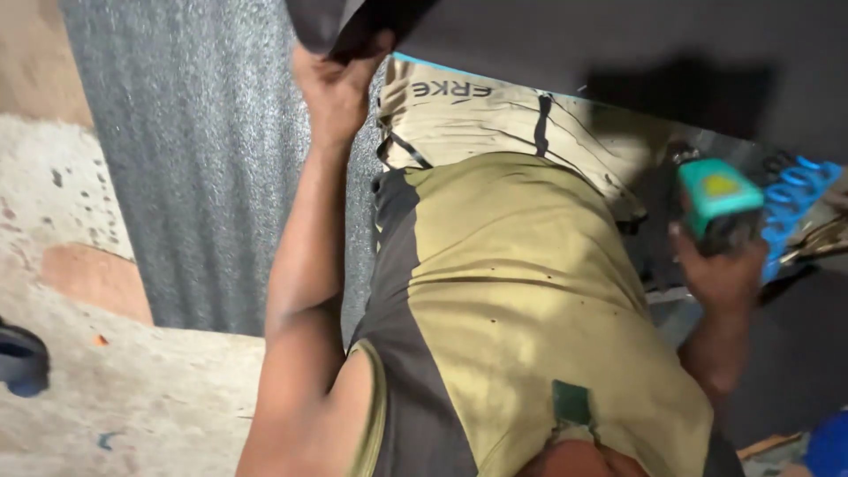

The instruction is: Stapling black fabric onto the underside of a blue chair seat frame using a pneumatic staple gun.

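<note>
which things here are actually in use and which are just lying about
In use:
- left hand gripping the edge of the dark panel
- right hand holding the green power tool

Lying about:
- corrugated metal sheet
- blue plastic piece beside the tool
- dark shoe at the left edge
- blue object in the bottom right corner

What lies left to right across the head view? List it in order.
Dark blue object at the left edge → grey corrugated metal sheet → left hand gripping a dark panel's edge → right hand holding a green power tool → blue coiled cable.
</note>
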